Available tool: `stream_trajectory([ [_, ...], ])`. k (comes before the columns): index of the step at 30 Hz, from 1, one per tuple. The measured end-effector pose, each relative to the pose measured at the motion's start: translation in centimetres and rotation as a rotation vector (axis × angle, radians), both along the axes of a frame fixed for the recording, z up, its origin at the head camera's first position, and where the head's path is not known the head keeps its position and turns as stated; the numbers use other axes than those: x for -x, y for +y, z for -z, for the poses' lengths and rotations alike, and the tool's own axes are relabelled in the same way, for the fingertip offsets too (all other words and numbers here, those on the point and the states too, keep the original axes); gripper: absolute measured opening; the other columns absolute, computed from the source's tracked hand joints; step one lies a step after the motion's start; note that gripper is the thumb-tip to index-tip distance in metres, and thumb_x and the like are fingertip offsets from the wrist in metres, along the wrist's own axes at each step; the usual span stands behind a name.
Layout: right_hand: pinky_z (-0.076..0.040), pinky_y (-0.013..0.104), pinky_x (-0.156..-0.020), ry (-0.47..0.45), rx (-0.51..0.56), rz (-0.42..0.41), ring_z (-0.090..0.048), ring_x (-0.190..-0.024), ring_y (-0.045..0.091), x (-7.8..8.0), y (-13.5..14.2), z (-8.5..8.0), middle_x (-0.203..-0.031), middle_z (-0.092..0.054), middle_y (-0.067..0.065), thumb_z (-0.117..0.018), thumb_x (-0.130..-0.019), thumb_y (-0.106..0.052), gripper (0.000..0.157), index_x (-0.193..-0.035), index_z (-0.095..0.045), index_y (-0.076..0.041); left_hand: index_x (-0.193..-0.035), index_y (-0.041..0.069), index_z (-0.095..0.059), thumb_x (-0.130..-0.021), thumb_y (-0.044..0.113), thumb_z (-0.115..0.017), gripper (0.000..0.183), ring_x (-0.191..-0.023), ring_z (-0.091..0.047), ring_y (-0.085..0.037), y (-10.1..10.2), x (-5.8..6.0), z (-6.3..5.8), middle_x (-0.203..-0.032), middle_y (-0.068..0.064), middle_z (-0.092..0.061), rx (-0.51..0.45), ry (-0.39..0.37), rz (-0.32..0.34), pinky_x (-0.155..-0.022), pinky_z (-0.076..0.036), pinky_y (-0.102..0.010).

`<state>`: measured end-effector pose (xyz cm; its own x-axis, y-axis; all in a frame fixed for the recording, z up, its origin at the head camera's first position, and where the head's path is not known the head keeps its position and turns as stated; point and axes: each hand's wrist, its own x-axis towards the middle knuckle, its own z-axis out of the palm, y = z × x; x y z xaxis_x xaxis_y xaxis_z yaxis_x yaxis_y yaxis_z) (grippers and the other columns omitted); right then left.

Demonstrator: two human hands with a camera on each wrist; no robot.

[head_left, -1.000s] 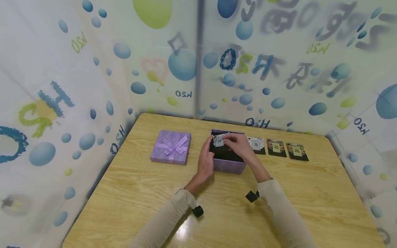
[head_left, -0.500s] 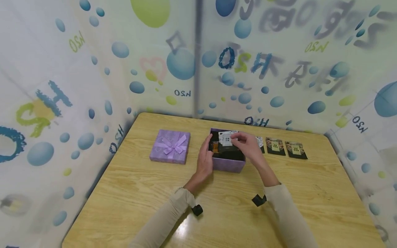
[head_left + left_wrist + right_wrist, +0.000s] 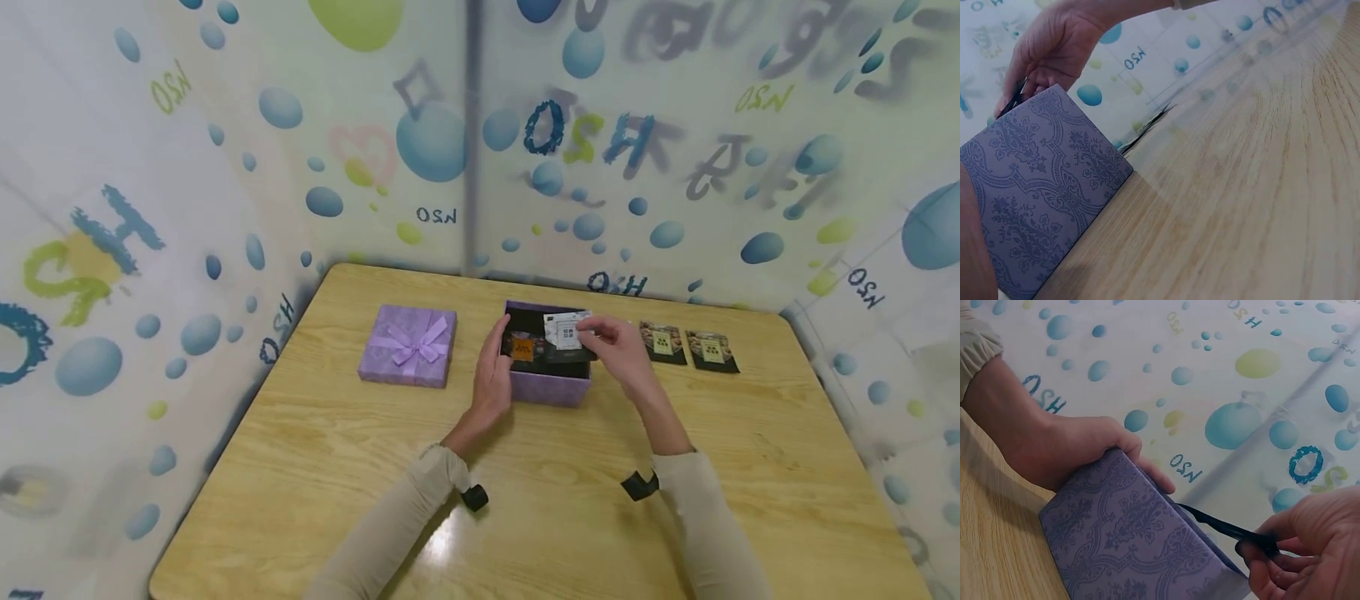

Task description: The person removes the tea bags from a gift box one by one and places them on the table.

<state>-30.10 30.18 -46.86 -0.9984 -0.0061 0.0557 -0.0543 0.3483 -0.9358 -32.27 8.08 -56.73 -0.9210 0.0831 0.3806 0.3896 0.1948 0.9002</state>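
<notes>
My left hand holds the left wall of an uncovered purple patterned gift box, with the thumb at the rim. Above the box's right half, my right hand pinches a flat packet, black with a white label, by its right edge. The right wrist view shows this packet as a thin dark edge between thumb and fingers, tilted over the rim. A packet with an orange label lies inside the box on the left, on a black lining.
Left of the box lies its purple lid with a ribbon bow. Two dark packets with yellow-green labels lie in a row to the right on the wooden table. A patterned wall covering stands behind.
My right hand has moved right with the white-labelled packet, uncovering the orange-labelled one in the box. The white packet on the table is now hidden behind that hand. My left hand stays at the box.
</notes>
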Motion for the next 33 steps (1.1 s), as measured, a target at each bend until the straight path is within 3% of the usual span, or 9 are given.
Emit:
stream_trajectory([
  [5,-0.047,0.023,-0.068,0.018,0.024,0.03,-0.058,-0.083,0.007,-0.6,0.9,0.6,-0.114,-0.067,0.006,-0.067,-0.103,-0.017,0.029,-0.121,-0.071,0.005,-0.164,0.015,-0.036,-0.095,-0.005,-0.035,0.072,-0.156,-0.027,-0.02,0.0,0.0,0.1,-0.169,0.0,-0.033,0.001,-0.002,-0.003,-0.123,-0.026,-0.05],
  [12,-0.047,0.023,-0.07,-0.003,0.041,0.062,-0.058,-0.086,0.006,-1.2,2.3,1.2,-0.107,-0.067,-0.004,-0.069,-0.102,-0.018,0.031,-0.122,-0.07,0.005,-0.165,0.015,-0.034,-0.097,-0.007,-0.034,0.071,-0.156,-0.026,-0.018,0.0,0.1,0.0,-0.17,-0.004,-0.032,-0.001,0.009,0.017,-0.124,-0.025,-0.05],
  [20,-0.05,0.022,-0.074,-0.038,0.064,0.066,-0.061,-0.09,0.005,-1.8,3.5,1.6,-0.106,-0.067,-0.004,-0.066,-0.102,-0.009,0.031,-0.124,-0.065,0.014,-0.165,0.018,-0.034,-0.095,-0.004,-0.034,0.072,-0.157,-0.026,-0.02,0.0,0.2,0.1,-0.169,-0.009,-0.032,0.001,0.003,0.014,-0.124,-0.026,-0.053],
  [26,-0.052,0.019,-0.08,-0.024,0.062,0.072,-0.063,-0.097,0.003,-2.4,4.1,1.9,-0.109,-0.066,-0.007,-0.067,-0.102,-0.015,0.033,-0.124,-0.066,0.01,-0.164,0.014,-0.034,-0.095,-0.006,-0.034,0.072,-0.156,-0.026,-0.021,-0.1,0.1,0.1,-0.169,-0.011,-0.032,-0.008,0.021,0.017,-0.123,-0.026,-0.053],
  [33,-0.051,0.018,-0.081,-0.031,0.037,0.099,-0.062,-0.098,0.002,-2.9,5.2,2.4,-0.114,-0.065,-0.006,-0.067,-0.103,-0.016,0.031,-0.123,-0.066,0.007,-0.164,0.015,-0.034,-0.095,-0.007,-0.035,0.072,-0.156,-0.026,-0.02,0.0,0.1,0.1,-0.169,-0.005,-0.032,-0.011,0.022,0.015,-0.123,-0.027,-0.052],
])
